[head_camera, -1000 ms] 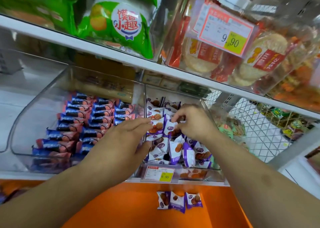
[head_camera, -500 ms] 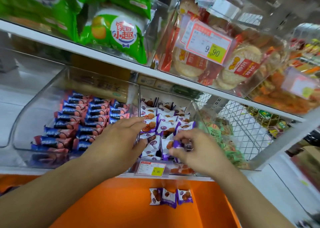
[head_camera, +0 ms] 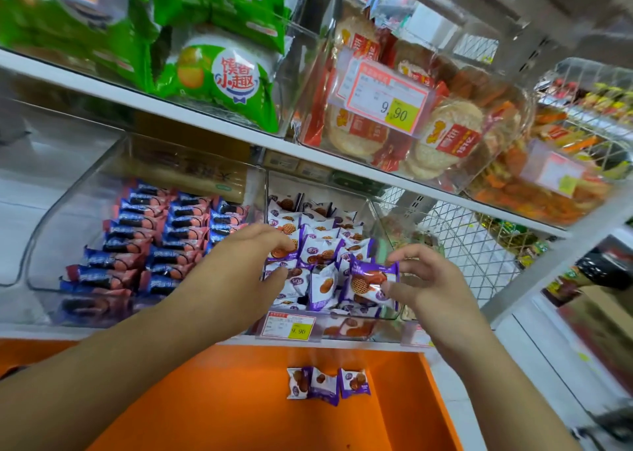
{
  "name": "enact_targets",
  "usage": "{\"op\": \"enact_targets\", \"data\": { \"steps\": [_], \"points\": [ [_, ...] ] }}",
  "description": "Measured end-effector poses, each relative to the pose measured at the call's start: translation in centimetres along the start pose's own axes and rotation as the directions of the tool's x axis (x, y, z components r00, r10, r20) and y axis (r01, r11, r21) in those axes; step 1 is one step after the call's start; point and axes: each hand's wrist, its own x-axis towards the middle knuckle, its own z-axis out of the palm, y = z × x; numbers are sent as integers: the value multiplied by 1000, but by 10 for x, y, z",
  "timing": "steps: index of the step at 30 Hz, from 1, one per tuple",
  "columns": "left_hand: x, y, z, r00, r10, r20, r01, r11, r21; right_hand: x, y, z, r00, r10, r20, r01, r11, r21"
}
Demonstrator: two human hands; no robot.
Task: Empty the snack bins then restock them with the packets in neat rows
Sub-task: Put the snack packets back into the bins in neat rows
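Right hand (head_camera: 423, 279): pinches purple biscuit packet (head_camera: 371, 281) by right edge, over front of clear bin (head_camera: 380, 217). Left hand (head_camera: 255, 262): fingers extended, resting on packets in bin's left rows. Advice: seat packet upright, face forward, flush with row. Three spare packets (head_camera: 327, 384) below bin, on orange ledge (head_camera: 205, 399).

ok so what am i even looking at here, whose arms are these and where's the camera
The camera sits on a person's head, looking forward and down, so the two bare arms are the wearer's own. They are stocking a shop shelf. The right hand pinches a purple-and-white cookie packet over the clear plastic bin of matching packets. The left hand rests its fingers on packets inside that bin. The clear bin to the left holds neat rows of blue-and-pink packets. Below, three more purple packets lie on an orange surface. Yellow price tags read 9.90.
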Motion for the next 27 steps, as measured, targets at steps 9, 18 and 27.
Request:
{"op": "enact_targets", "data": {
  "steps": [9, 18, 27],
  "points": [
    [2, 41, 3, 980, -136, 145, 195, 801, -566, -10, -10, 25, 976, -143, 164, 65, 913, 403],
    [-5, 38, 17, 975, -190, 114, 221, 815, -536, -15, -12, 35, 999, -40, 17, 28, 887, 460],
    [-2, -12, 14, 997, -66, 34, 55, 966, 251, 13, 37, 9, 984, -174, 48, 173, 835, -522]
  ]
}}
